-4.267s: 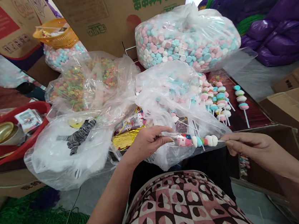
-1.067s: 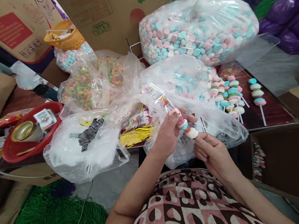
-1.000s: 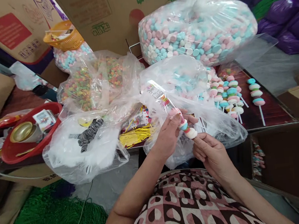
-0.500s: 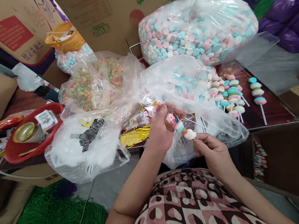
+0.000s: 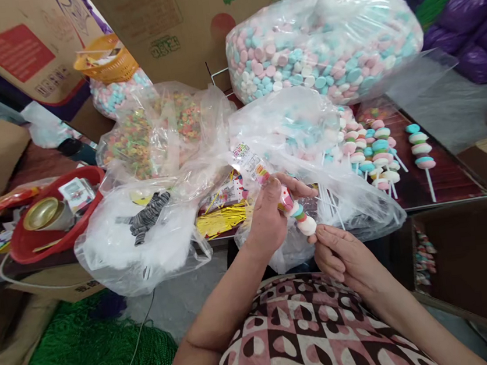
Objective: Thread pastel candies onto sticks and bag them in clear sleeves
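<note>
Above the lap, in the head view, the candy skewer [image 5: 296, 214] sits between both hands, in front of the table's near edge [image 5: 448, 204]. Four seconds ago it lay level and mostly bare. Half a second ago it slanted, and now it stands a little steeper, with its lowest white sweet slightly lower and closer to the body. The clear sleeve [image 5: 250, 161] covers more of the sweets than it did earlier.

The left hand [image 5: 269, 217] is closed around the sleeve and the upper sweets, thumb across the front. The right hand [image 5: 342, 256] is curled just below the bottom sweet. Its fingertips seem to pinch the stick, though the stick itself is hidden.

The hands have little room. A slack plastic bag [image 5: 353, 217] hangs over the table edge right behind them, and a white-filled bag [image 5: 140, 247] bulges to the left. An open cardboard box [image 5: 468, 262] stands to the right, well apart. The patterned lap [image 5: 305, 333] lies just beneath. Finished skewers [image 5: 372, 153] lie on the tabletop beyond, near the big bag of sweets [image 5: 324, 44].

The skewer's long axis runs from upper left to lower right. The printed sleeve end points up and away towards the bags, and the stick end points down towards the right hand.
</note>
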`<state>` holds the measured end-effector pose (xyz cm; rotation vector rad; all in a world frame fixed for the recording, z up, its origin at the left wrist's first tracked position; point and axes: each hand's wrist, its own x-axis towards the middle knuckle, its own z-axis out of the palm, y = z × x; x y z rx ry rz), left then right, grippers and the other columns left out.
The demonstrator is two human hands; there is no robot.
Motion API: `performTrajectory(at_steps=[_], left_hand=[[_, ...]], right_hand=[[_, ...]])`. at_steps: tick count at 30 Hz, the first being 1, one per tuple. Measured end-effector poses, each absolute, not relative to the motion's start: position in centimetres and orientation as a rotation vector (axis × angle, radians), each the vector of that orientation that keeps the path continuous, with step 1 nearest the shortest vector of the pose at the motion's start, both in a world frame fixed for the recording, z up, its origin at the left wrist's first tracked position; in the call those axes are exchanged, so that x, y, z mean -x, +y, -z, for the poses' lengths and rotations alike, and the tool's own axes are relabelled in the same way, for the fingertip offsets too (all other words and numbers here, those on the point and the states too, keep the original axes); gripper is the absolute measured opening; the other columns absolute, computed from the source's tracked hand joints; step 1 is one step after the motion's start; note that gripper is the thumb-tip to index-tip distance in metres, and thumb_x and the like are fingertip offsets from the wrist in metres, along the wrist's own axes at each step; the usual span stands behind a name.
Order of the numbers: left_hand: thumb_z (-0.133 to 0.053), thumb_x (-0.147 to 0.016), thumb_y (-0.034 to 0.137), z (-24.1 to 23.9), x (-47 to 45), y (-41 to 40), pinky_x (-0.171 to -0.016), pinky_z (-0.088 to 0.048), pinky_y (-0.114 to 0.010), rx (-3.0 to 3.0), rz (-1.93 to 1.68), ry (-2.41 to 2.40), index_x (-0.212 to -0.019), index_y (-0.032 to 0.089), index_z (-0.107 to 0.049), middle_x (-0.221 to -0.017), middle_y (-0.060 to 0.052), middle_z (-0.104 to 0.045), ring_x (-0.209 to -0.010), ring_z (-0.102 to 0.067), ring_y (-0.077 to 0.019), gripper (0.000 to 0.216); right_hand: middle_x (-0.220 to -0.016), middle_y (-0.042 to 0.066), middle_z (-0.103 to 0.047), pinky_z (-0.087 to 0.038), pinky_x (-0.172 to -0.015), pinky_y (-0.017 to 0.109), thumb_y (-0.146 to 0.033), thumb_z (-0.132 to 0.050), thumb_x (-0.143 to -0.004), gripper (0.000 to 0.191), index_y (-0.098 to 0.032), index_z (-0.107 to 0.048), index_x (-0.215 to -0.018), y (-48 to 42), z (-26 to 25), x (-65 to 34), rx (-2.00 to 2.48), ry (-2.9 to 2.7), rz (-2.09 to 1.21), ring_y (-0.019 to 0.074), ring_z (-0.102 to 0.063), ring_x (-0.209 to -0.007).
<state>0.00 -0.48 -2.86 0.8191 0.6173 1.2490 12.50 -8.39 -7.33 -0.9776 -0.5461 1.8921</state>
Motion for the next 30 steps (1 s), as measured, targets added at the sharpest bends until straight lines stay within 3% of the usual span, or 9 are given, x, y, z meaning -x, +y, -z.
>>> performTrajectory(at_steps=[3, 6, 10, 14, 19, 22, 26, 30], left_hand=[[-0.055, -0.089, 0.054, 3.4, 0.3, -0.6, -0.093, -0.048, -0.037, -0.870, -1.238, 0.638, -0.086, 0.021, -0.062, -0.078, -0.002, -0.071, -0.083, -0.068, -0.0182, 0.033], [-0.062, -0.087, 0.043, 3.3, 1.3, -0.4, -0.087, -0.049, -0.034, -0.854, -1.216, 0.623, -0.101, 0.022, -0.063, -0.089, -0.003, -0.074, -0.089, -0.069, -0.0187, 0.025], [-0.067, -0.084, 0.043, 2.2, 2.9, 0.5, -0.085, -0.052, -0.036, -0.810, -1.213, 0.588, -0.118, 0.024, -0.061, -0.096, -0.005, -0.075, -0.091, -0.071, -0.0216, 0.040], [-0.061, -0.087, 0.046, 1.8, 3.8, 1.6, -0.081, -0.053, -0.034, -0.735, -1.256, 0.675, -0.105, 0.018, -0.068, -0.090, -0.007, -0.075, -0.087, -0.072, -0.0209, 0.035], [-0.074, -0.078, 0.029, 3.6, 4.4, 2.4, -0.066, -0.050, -0.023, -0.668, -1.372, 0.799, -0.083, 0.016, -0.071, -0.077, -0.001, -0.072, -0.066, -0.065, -0.0102, 0.014], [-0.081, -0.071, 0.029, 4.3, 4.6, 2.4, -0.058, -0.046, -0.021, -0.638, -1.357, 0.836, -0.073, 0.015, -0.069, -0.067, 0.000, -0.068, -0.059, -0.061, -0.0085, 0.018], [-0.085, -0.066, 0.027, 4.7, 4.4, 2.5, -0.057, -0.044, -0.021, -0.600, -1.384, 0.803, -0.069, 0.016, -0.065, -0.065, 0.003, -0.066, -0.057, -0.057, -0.0064, 0.022], [-0.085, -0.066, 0.028, 5.1, 4.0, 2.3, -0.058, -0.043, -0.022, -0.577, -1.400, 0.761, -0.075, 0.018, -0.066, -0.070, 0.003, -0.067, -0.058, -0.056, -0.0061, 0.024]], right_hand=[[-0.038, -0.011, -0.034, -0.021, -0.036, 0.018, -0.046, -0.073, -0.080, 0.030, -0.018, -0.062, -0.077, -8.2, 7.4, -12.4, 0.923, -0.483, -1.869, 0.0030, -0.028, -0.030], [-0.041, -0.010, -0.036, -0.023, -0.038, 0.018, -0.044, -0.077, -0.077, 0.030, -0.018, -0.062, -0.076, -8.2, 7.7, -12.2, 0.941, -0.486, -1.780, 0.0033, -0.032, -0.034], [-0.042, -0.009, -0.039, -0.026, -0.040, 0.019, -0.047, -0.076, -0.078, 0.032, -0.016, -0.067, -0.080, -8.1, 8.4, -12.3, 1.047, -0.603, -1.676, 0.0047, -0.037, -0.037], [-0.043, -0.008, -0.041, -0.029, -0.042, 0.020, -0.047, -0.076, -0.078, 0.032, -0.016, -0.068, -0.081, -7.9, 9.0, -12.7, 1.092, -0.650, -1.590, 0.0059, -0.039, -0.039], [-0.044, -0.008, -0.039, -0.029, -0.042, 0.020, -0.044, -0.076, -0.078, 0.029, -0.017, -0.068, -0.080, -7.8, 9.1, -13.6, 1.097, -0.647, -1.520, 0.0060, -0.037, -0.040], [-0.045, -0.008, -0.039, -0.030, -0.042, 0.021, -0.043, -0.078, -0.075, 0.028, -0.017, -0.069, -0.081, -7.8, 9.0, -14.0, 1.117, -0.683, -1.504, 0.0063, -0.037, -0.041], [-0.045, -0.008, -0.040, -0.028, -0.041, 0.021, -0.042, -0.081, -0.073, 0.029, -0.018, -0.070, -0.082, -7.9, 9.2, -14.3, 1.172, -0.733, -1.474, 0.0060, -0.034, -0.040], [-0.043, -0.009, -0.034, -0.025, -0.039, 0.022, -0.050, -0.073, -0.079, 0.032, -0.018, -0.068, -0.080, -8.1, 9.5, -14.6, 1.245, -0.822, -1.464, 0.0061, -0.030, -0.038]])
